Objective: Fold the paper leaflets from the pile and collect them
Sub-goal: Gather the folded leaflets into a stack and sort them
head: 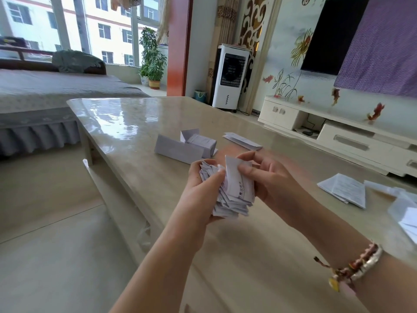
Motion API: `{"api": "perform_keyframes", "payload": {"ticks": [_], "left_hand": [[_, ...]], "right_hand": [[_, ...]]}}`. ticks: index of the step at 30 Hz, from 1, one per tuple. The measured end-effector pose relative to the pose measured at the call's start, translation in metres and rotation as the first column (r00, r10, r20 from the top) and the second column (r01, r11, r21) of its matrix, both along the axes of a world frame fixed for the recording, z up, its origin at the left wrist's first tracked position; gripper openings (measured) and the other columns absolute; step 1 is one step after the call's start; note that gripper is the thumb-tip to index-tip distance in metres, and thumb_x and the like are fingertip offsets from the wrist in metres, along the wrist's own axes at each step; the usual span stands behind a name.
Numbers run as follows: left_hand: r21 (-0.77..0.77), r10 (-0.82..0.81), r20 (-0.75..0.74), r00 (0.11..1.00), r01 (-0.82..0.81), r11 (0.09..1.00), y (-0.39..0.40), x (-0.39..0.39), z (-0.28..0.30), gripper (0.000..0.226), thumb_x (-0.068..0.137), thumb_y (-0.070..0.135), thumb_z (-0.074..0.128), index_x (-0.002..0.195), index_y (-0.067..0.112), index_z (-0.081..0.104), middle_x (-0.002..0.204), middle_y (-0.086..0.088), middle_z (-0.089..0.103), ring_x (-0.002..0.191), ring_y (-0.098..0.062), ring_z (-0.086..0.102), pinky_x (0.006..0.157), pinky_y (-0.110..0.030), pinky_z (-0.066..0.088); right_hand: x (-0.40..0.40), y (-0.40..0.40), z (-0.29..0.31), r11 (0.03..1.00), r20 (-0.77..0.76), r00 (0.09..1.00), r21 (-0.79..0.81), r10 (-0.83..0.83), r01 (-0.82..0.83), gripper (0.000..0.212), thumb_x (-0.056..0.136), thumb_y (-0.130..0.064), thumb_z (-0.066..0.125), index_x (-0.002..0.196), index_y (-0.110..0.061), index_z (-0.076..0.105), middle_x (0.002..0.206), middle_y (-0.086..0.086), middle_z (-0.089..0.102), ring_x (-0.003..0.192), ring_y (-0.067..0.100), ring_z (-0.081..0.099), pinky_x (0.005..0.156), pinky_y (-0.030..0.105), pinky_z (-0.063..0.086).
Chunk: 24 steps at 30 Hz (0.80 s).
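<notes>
The left hand [199, 188] curls round a thick, untidy stack of folded white paper leaflets [228, 199], thumb pressed across its front, while the right hand [266, 177] pinches the top white leaflet with printed lines [237, 179] between thumb and fingertips, both held above the glossy beige marble-look table [126, 123]. Beyond the hands on the table lie a pile of long white unfolded leaflets [187, 145] and a flat white folded sheet [242, 141]; further printed white leaflets [345, 190] lie to the right. The right wrist wears braided red-and-gold bracelets [358, 265].
</notes>
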<state>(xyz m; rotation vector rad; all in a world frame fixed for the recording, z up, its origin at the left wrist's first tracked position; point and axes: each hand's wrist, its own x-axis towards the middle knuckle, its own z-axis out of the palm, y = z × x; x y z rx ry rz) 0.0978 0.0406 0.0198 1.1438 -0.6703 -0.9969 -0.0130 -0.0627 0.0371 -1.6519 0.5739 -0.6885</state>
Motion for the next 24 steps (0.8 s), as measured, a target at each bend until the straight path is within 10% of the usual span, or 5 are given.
{"api": "perform_keyframes", "payload": {"ticks": [6, 10, 13, 19, 24], "left_hand": [[-0.013, 0.030, -0.002, 1.000, -0.030, 0.999, 0.007, 0.011, 0.000, 0.044, 0.078, 0.052, 0.065, 0.112, 0.028, 0.051, 0.096, -0.010, 0.073, 0.080, -0.025, 0.073, 0.067, -0.042, 0.061], [0.006, 0.081, 0.001, 0.997, -0.081, 0.997, 0.012, 0.021, 0.000, 0.034, 0.086, 0.021, 0.069, 0.113, 0.022, 0.050, 0.099, -0.016, 0.072, 0.080, -0.028, 0.073, 0.066, -0.043, 0.060], [0.036, 0.134, -0.047, 0.990, -0.133, 0.990, 0.014, 0.030, -0.002, 0.023, 0.092, 0.009, 0.055, 0.110, 0.021, 0.051, 0.101, -0.020, 0.069, 0.076, -0.028, 0.070, 0.066, -0.047, 0.059], [0.035, 0.194, -0.033, 0.981, -0.192, 0.981, 0.014, 0.038, -0.002, 0.025, 0.091, 0.009, 0.054, 0.112, 0.022, 0.051, 0.102, -0.019, 0.069, 0.088, -0.035, 0.070, 0.075, -0.056, 0.057], [0.049, 0.172, -0.038, 0.984, -0.170, 0.984, 0.016, 0.041, -0.002, 0.023, 0.091, 0.008, 0.054, 0.107, 0.024, 0.052, 0.100, -0.018, 0.070, 0.084, -0.034, 0.071, 0.073, -0.054, 0.058]], "right_hand": [[0.018, 0.007, -0.006, 0.974, -0.095, 0.995, -0.227, -0.018, -0.004, 0.009, 0.097, -0.013, 0.054, 0.104, -0.016, 0.058, 0.087, 0.008, 0.064, 0.075, 0.019, 0.058, 0.060, 0.031, 0.044], [0.030, 0.003, -0.012, 0.987, -0.124, 0.992, -0.160, 0.009, -0.029, 0.015, 0.095, -0.013, 0.057, 0.108, -0.016, 0.064, 0.101, 0.018, 0.067, 0.091, 0.033, 0.064, 0.080, 0.047, 0.053], [0.045, -0.014, -0.019, 0.979, -0.117, 0.990, -0.195, -0.073, 0.049, 0.019, 0.095, -0.012, 0.055, 0.110, -0.020, 0.063, 0.108, 0.007, 0.065, 0.097, 0.018, 0.060, 0.079, 0.029, 0.051], [0.083, -0.075, -0.038, 0.628, -0.253, 0.871, -0.774, -0.422, 0.080, 0.058, 0.084, -0.028, 0.070, 0.136, -0.029, 0.045, 0.148, 0.004, 0.035, 0.137, 0.024, 0.028, 0.109, 0.032, 0.025], [0.110, -0.099, -0.034, 0.821, -0.354, 0.890, -0.569, -0.286, 0.038, 0.061, 0.079, -0.018, 0.071, 0.133, -0.035, 0.048, 0.140, 0.012, 0.045, 0.129, 0.030, 0.043, 0.109, 0.042, 0.037]]}}
